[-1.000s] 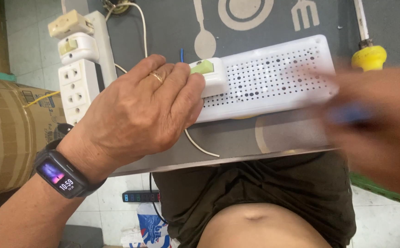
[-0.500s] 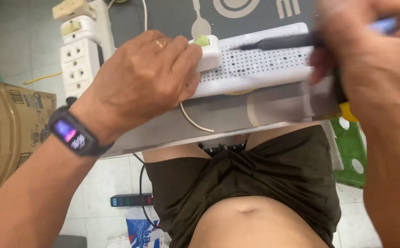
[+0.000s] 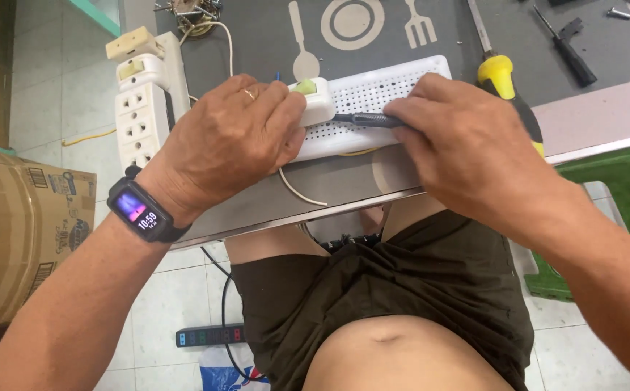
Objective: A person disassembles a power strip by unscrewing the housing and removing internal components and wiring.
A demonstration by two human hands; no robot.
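— Comparing with half a second back, what differs?

— The right hand [image 3: 467, 156] has steadied; it was a blur at the right edge, and now it sits sharp over the white case [image 3: 373, 108] with the dark tool [image 3: 365, 119] laid across the perforated top. The view has also dropped a little, so more of the grey mat [image 3: 257, 43] shows above.

— And the left hand [image 3: 231, 141]?

— Hardly moved. It stays clamped on the left end of the case, by the green switch [image 3: 306, 87].

— How do the fingers stand?

— On the right, curled tight round the tool's handle, its tip pointing left toward the switch end. On the left, bent down over the case, pressing it to the tabletop [image 3: 344, 188] (a ring shows on one finger, a watch [image 3: 141, 211] on the wrist).

— Where does the case lie?

— Near the front edge of the tabletop, partly on the mat, with a white wire [image 3: 300, 192] looping out below it. A white socket strip [image 3: 141, 108] lies just left, and a yellow-handled screwdriver [image 3: 499, 72] just right, partly behind the right hand.
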